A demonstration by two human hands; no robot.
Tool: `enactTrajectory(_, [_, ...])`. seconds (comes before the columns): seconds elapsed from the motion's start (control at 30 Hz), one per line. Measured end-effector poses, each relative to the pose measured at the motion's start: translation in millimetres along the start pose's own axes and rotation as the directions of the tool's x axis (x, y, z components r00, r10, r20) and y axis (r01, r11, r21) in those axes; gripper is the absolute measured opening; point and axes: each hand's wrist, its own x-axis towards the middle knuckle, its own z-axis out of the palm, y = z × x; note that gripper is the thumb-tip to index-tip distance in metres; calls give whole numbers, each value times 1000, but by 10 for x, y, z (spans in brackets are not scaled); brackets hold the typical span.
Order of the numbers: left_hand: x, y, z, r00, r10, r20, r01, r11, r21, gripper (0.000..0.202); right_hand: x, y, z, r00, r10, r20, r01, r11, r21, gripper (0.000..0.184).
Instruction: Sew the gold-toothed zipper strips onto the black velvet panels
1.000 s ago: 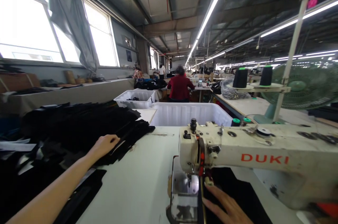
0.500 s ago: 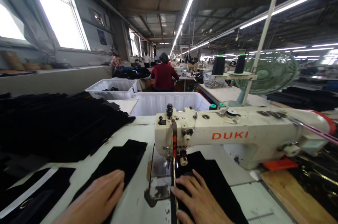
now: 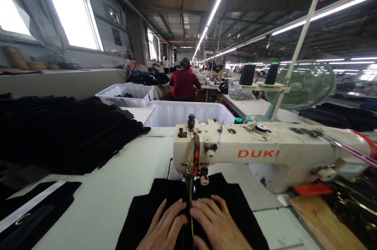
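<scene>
Two black fabric pieces lie side by side under the head of the white sewing machine (image 3: 218, 147). On the left fabric piece (image 3: 138, 210) my left hand (image 3: 166, 224) rests with its fingers stretched out towards the needle area. My right hand (image 3: 218, 222) lies flat on the right fabric piece (image 3: 241, 203), fingers spread. Between the hands runs a zipper (image 3: 192, 218) with a gold-coloured line, leading up to the presser foot. The needle itself is hidden behind the machine head.
A big pile of black cut pieces (image 3: 67, 136) covers the left side. Behind the machine stand white plastic bins (image 3: 188, 110). Thread cones (image 3: 247, 74) and a green fan (image 3: 303, 85) are at the right back. A person in red (image 3: 185, 83) sits further off.
My left hand has moved right, bringing the left fabric piece from the bare table to the machine, against the zipper. My right hand has stayed nearly in place.
</scene>
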Motion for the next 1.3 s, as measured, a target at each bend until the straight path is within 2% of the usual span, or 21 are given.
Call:
enactTrajectory(0.1, [-35, -36, 183, 993, 92, -78, -76, 979, 189, 36, 13, -4, 21, 1000, 29, -4, -29, 999, -26, 39])
enactTrajectory(0.17, [-54, -48, 246, 991, 108, -73, -87, 964, 251, 35, 16, -1, 37, 999, 34, -4, -34, 998, -44, 39])
enactTrajectory(0.27, [-46, -68, 224, 993, 115, -32, -101, 952, 289, 36, 32, 22, 45, 999, 34, -10, -35, 999, -34, 40])
enactTrajectory(0.4, [-15, -117, 126, 997, 56, 61, -69, 969, 238, 49, 83, 72, 32, 997, 55, -49, -55, 998, 13, 45])
enactTrajectory(0.57, [8, -160, 116, 994, 53, 95, -72, 977, 201, 52, 138, 127, 79, 987, 14, -161, -14, 1000, 0, 42])
enactTrajectory(0.77, [129, -160, 56, 991, -27, 134, 10, 992, 126, 65, 216, 169, 77, 976, 77, -205, -86, 996, -36, 47])
enactTrajectory(0.87, [98, -178, 130, 994, 19, 108, -32, 992, 124, 57, 247, 180, 80, 977, -12, -214, -5, 997, -79, 43])
enactTrajectory(0.97, [29, -185, 217, 997, 66, 49, -74, 979, 192, 46, 252, 193, 144, 980, -74, -184, 57, 994, -93, 39])
enactTrajectory(1.03, [19, -179, 216, 998, 26, 61, -38, 976, 213, 46, 246, 203, 200, 977, -42, -208, 25, 996, -84, 42])
enactTrajectory(1.13, [55, -166, 154, 994, -35, 104, 14, 981, 192, 58, 235, 214, 232, 961, 30, -276, -52, 996, -73, 45])
enactTrajectory(1.23, [72, -175, 146, 995, 19, 98, -36, 983, 182, 57, 238, 212, 169, 965, 12, -264, -28, 998, -60, 41])
enactTrajectory(1.3, [54, -203, 203, 995, 27, 100, -45, 983, 176, 55, 251, 209, 110, 972, -10, -236, 1, 999, -39, 39])
